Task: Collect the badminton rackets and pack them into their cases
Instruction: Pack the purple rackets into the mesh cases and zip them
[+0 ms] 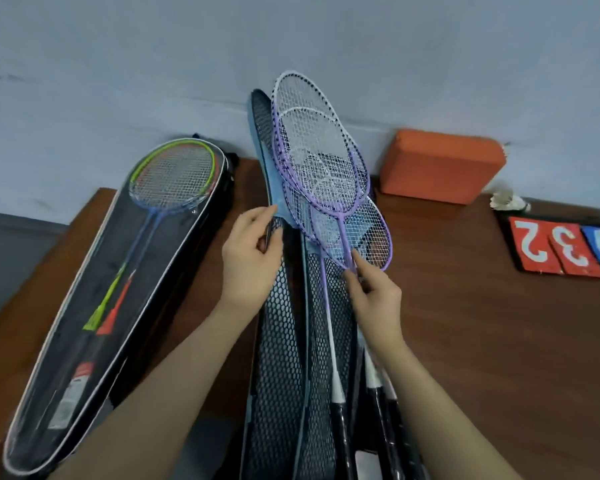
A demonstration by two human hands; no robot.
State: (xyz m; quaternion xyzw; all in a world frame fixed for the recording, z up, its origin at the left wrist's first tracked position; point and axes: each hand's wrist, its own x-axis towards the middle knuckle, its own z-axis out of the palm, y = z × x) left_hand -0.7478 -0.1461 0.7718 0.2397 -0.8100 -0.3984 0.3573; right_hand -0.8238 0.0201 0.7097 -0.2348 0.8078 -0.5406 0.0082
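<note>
- The brown wooden tabletop (482,323) carried everything, pushed up against a pale wall.
- A black clear-fronted racket case (84,341) lay on its left part, already holding a green and an orange racket (174,174) with heads toward the wall; that pair looked packed.
- A mesh-fronted blue case (278,358) lay in the middle, its mouth toward the wall, probably so the heads could go in flat.
- The purple rackets (312,150) lay over this case, heads overlapping and propped up the wall, black grips near the person; they seemed only partly in.
- The left hand (250,258) pinched the edge of the mesh flap, apparently lifting it to open the pocket.
- The right hand (374,292) pinched a purple shaft between thumb and fingertips, seemingly to steer the rackets under the flap.
- An orange block (440,164), score cards (561,247) and a shuttlecock (506,200) sat off to the right, well apart.
</note>
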